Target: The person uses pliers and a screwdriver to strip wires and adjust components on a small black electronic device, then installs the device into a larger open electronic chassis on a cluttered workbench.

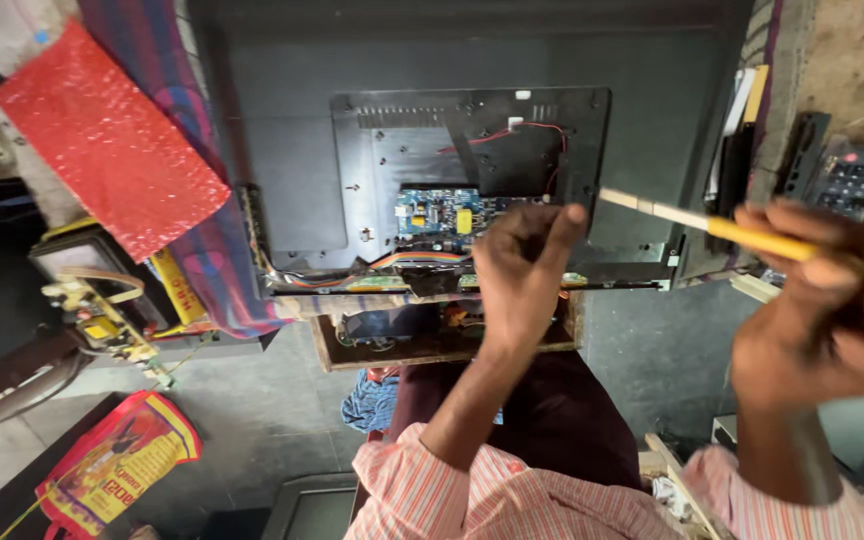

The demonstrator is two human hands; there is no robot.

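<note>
A flat-screen set (282,120) lies face down with its dark back open. A black metal plate (392,140) on it carries a blue circuit board (437,212) and thin red and black wires (522,128). My left hand (522,260) hovers just right of the board, its fingers curled into a fist; nothing shows inside it. My right hand (832,300) is off to the right, gripping a yellow-handled tool (752,237). The tool's pale tip points left toward the plate's right edge.
A red bubble-wrap pouch (102,140) lies on striped cloth at the upper left. Loose electronic parts (92,300) sit at the left, a printed yellow and red bag (117,460) on the floor. Remote controls (842,175) lie at the right. A wooden tray (392,345) sits below the set.
</note>
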